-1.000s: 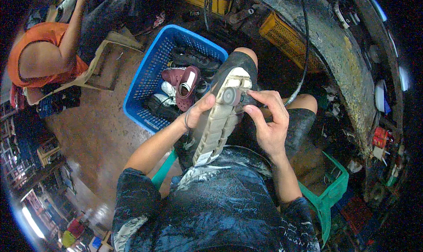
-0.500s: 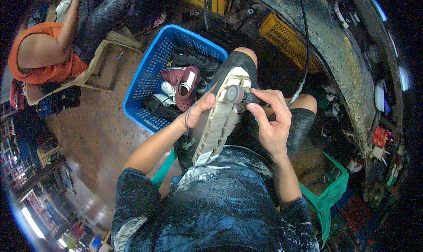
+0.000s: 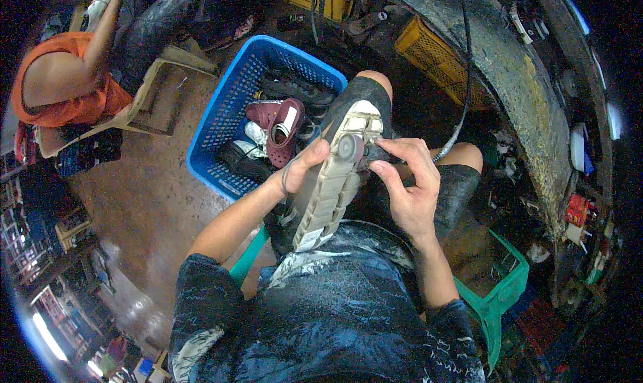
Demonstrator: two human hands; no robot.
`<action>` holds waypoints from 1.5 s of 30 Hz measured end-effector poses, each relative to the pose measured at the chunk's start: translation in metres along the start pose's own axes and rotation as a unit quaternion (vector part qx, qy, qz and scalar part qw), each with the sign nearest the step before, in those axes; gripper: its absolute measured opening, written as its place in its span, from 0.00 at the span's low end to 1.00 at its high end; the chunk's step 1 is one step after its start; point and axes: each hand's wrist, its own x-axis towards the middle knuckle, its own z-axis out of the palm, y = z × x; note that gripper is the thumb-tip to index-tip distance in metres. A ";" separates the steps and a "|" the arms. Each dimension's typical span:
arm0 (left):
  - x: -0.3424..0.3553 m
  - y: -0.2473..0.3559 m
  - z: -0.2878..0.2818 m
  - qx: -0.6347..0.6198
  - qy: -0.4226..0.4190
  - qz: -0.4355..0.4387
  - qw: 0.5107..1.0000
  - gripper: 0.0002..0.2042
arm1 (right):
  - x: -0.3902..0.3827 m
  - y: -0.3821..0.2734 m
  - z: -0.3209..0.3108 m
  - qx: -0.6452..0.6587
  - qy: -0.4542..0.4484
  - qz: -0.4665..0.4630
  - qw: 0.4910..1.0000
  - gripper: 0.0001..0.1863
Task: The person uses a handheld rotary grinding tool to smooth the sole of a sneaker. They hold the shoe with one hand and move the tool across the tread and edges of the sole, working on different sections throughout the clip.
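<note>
You are holding a shoe (image 3: 321,205) sole-up over your lap, your left hand (image 3: 303,169) gripping its left edge, fingers hidden beneath. Your right hand (image 3: 413,182) is pinching a dark rotary tool (image 3: 378,153) between thumb and fingers; its grey wheel (image 3: 349,148) is overlapping the pale sole near the far end, contact being unclear. Beyond your left hand, a blue basket (image 3: 224,118) is holding footwear, including a maroon clog (image 3: 276,154).

glare marks the floor (image 3: 134,202) in a dim, grainy view.
</note>
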 end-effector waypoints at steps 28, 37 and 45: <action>-0.002 -0.008 0.006 -0.354 -0.057 -0.251 0.899 0.36 | -0.013 0.011 -0.025 0.006 0.035 0.048 0.998 0.15; -0.021 -0.011 0.058 0.558 0.114 0.030 0.821 0.24 | -0.017 0.019 -0.030 0.039 0.039 0.047 0.997 0.15; -0.064 0.018 -0.008 0.582 -0.016 0.012 0.813 0.22 | -0.018 0.027 -0.035 0.035 0.043 0.052 0.997 0.15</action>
